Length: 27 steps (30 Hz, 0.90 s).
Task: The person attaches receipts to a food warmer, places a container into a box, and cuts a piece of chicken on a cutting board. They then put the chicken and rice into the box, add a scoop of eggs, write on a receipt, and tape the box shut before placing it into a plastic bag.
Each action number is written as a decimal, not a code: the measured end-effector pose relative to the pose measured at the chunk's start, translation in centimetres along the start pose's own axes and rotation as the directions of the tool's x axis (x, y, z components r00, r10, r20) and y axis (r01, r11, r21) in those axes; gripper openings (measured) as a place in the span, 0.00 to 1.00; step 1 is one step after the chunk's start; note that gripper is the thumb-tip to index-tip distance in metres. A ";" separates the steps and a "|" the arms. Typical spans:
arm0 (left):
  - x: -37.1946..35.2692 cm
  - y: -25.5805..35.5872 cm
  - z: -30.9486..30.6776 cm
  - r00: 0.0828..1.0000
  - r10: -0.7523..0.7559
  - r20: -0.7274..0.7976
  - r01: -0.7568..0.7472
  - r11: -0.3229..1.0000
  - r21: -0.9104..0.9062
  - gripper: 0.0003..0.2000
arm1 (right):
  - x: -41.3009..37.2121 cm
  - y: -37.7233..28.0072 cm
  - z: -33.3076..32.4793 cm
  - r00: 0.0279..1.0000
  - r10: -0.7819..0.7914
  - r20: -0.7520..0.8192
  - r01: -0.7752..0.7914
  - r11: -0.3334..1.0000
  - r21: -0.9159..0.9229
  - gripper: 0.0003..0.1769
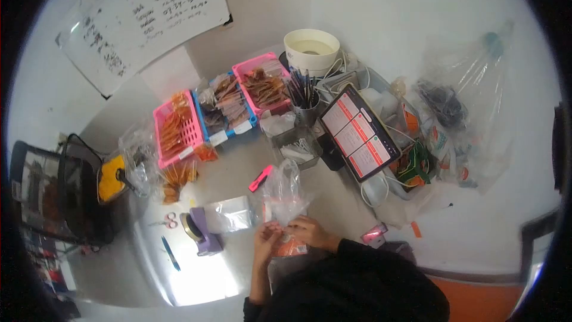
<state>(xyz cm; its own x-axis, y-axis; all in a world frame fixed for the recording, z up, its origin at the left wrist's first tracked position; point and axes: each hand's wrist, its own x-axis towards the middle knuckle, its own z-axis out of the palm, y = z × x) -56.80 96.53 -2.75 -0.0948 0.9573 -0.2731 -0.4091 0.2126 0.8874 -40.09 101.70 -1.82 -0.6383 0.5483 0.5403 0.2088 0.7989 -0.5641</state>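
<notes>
A clear plastic bag (285, 188) stands out from the near edge of the metal table, its loose top pointing away from me. Under my hands its lower part shows orange and white, like a printed packet (291, 248). My left hand (267, 242) pinches the bag's left side with thumb and fingers together. From the other side, my right hand (308, 231) has its fingers curled onto the plastic, close to the left fingertips. Just beyond the hands lies a pink highlighter (261, 178). A stack of clear flat bags (229, 213) is left of my left hand.
A purple tape dispenser (204, 232), scissors (168, 221) and a blue pen (171, 254) lie at left. Baskets of filled packets, such as a pink basket (191, 135), line the back. A tablet (360, 134) on a stand and a pen cup (305, 113) stand at right.
</notes>
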 end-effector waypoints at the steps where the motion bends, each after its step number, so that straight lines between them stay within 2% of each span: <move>1: -0.1 0.2 0.0 0.999 -0.044 0.021 0.045 0.996 -0.082 0.10 | -0.2 -0.2 0.1 1.000 0.020 -0.018 -0.020 1.000 0.014 0.17; 9: 0.4 0.0 -1.4 0.984 -0.150 0.092 0.172 0.926 -0.335 0.09 | -1.5 -0.7 1.7 0.983 0.144 -0.115 -0.132 0.986 0.099 0.17; 15: 0.5 -0.4 -1.3 0.990 -0.137 0.021 0.139 0.982 -0.131 0.10 | -1.2 -0.8 1.6 0.986 0.112 -0.124 -0.107 0.993 0.045 0.17; 18: 0.2 0.3 -0.7 0.988 -0.154 -0.015 0.150 0.976 -0.156 0.10 | -1.5 -0.5 2.3 0.978 0.124 -0.168 -0.108 0.989 0.098 0.15; 21: 0.5 -0.1 -1.1 0.991 -0.129 0.031 0.131 0.990 -0.050 0.10 | -1.4 -0.5 2.7 0.972 0.162 -0.171 -0.139 0.980 0.141 0.13; 24: 0.2 1.1 -1.0 0.992 0.063 0.108 -0.099 0.923 0.371 0.12 | -0.6 -0.2 1.8 0.994 0.056 -0.095 -0.044 0.991 0.126 0.11; 27: -0.7 2.8 -0.3 0.987 0.120 0.111 -0.159 0.867 0.473 0.15 | -0.1 -0.5 1.2 0.992 0.113 -0.052 -0.105 0.984 0.141 0.09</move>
<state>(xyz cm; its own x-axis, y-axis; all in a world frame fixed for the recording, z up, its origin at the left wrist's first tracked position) -58.15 96.36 -0.17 -0.0418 0.9917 -0.1214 0.0898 0.1248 0.9881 -41.06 100.94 -2.30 -0.5712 0.6474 0.5046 0.1680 0.6940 -0.7001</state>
